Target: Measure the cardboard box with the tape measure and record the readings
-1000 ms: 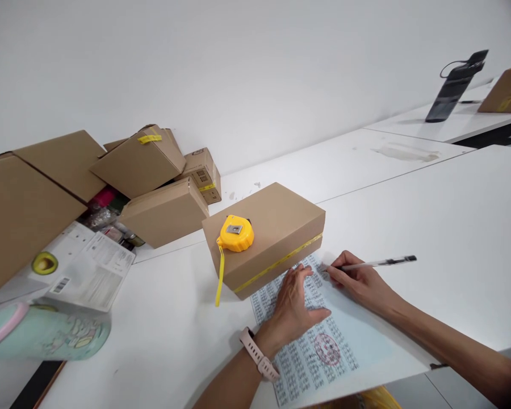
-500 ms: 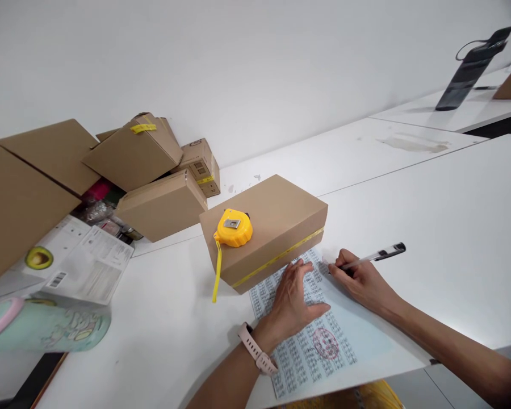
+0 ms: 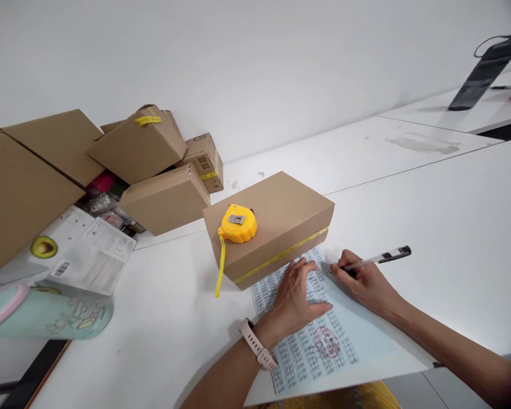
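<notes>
My right hand [image 3: 364,284] is closed around a pen [image 3: 381,258], its tip down at the upper right part of a written sheet [image 3: 310,363]. Columns of dark handwriting cover much of the bluish paper, and a round red stamp [image 3: 327,342] marks it. Flat on the page lies my left hand [image 3: 296,298], fingers spread, holding nothing; a pink watch band circles that wrist. Just beyond the fingers stands a cardboard box [image 3: 281,199] with yellow tape along its side, covering the sheet's far edge. A yellow tape measure [image 3: 238,224] rests on top, its strip hanging over the front.
Several cardboard boxes [image 3: 166,199] are piled at the back left against the wall. Nearer stand a white carton [image 3: 97,255] with an avocado picture and a mint-green bottle [image 3: 68,312]. A dark bottle [image 3: 479,76] is at the far right. The white table's front edge is close below the sheet.
The view has shifted slightly, so the boxes and bottles sit a little differently in frame. Both hands keep nearly the same places on the paper, and the pen stays in my right hand.
</notes>
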{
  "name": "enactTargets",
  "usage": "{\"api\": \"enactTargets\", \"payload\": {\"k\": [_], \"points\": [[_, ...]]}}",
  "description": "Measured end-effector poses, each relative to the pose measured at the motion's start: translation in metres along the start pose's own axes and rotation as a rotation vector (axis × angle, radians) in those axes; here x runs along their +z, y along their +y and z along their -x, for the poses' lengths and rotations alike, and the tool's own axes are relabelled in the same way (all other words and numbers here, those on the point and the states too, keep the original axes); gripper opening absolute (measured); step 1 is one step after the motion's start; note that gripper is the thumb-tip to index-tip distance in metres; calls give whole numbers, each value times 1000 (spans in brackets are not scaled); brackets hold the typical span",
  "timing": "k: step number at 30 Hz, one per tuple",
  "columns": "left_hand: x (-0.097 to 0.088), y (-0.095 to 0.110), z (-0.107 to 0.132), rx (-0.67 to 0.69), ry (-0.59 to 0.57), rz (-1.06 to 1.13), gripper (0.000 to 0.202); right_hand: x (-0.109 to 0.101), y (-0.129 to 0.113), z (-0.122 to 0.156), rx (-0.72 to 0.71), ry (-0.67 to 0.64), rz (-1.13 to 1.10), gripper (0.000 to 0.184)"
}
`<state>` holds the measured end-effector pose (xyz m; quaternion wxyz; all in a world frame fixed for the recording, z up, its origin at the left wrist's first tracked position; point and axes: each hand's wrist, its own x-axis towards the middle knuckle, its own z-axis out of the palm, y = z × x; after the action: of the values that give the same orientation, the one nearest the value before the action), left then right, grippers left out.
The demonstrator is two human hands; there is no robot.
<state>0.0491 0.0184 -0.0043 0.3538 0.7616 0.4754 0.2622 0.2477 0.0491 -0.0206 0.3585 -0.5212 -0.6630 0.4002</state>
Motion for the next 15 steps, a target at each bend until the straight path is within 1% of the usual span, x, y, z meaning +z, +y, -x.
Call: {"api": "enactTargets", "payload": {"k": [8,15], "points": [[-1,2,0,-9,-9,-20,75,1,-3,-1,-8,7,-1,34],[0,-1,0,-6,-9,-22,74,0,1,-1,5,34,21,34]]}}
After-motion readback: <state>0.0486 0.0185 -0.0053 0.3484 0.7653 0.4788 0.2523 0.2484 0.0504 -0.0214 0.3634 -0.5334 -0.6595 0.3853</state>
